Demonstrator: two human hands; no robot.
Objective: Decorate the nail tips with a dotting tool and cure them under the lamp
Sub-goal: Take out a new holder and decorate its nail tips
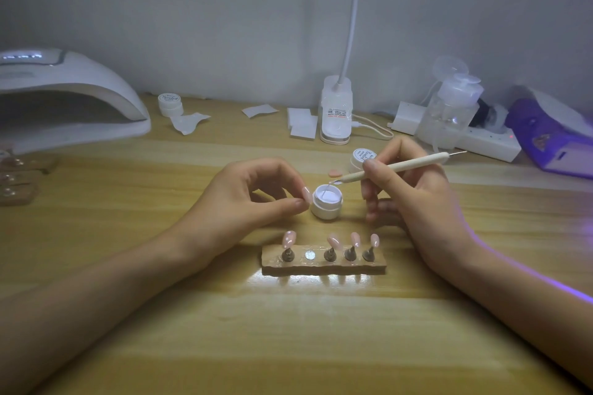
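1. The person's two forearms come in from the near corners and lie on the wooden counter [288,330].
2. Between the wrists sits a holder block [324,268] carrying four pink nail tips [333,239] upright on small stands. One slot, second from the left, shows only a bare metal disc.
3. Just beyond the block stands an open gel jar [327,202] of white gel.
4. The left hand [256,192] has its fingers curled, with the thumb and forefinger tips holding the jar's left side.
5. The right hand [407,199] grips the dotting tool [394,167] like a pen. The tool's tip hovers over the jar's far rim, trailing a thin white thread of gel.
6. A loose nail tip [335,172] and the jar's lid [362,157] lie just behind the jar.
7. The curing lamp [70,96] stands at the far left, well apart from the tips.
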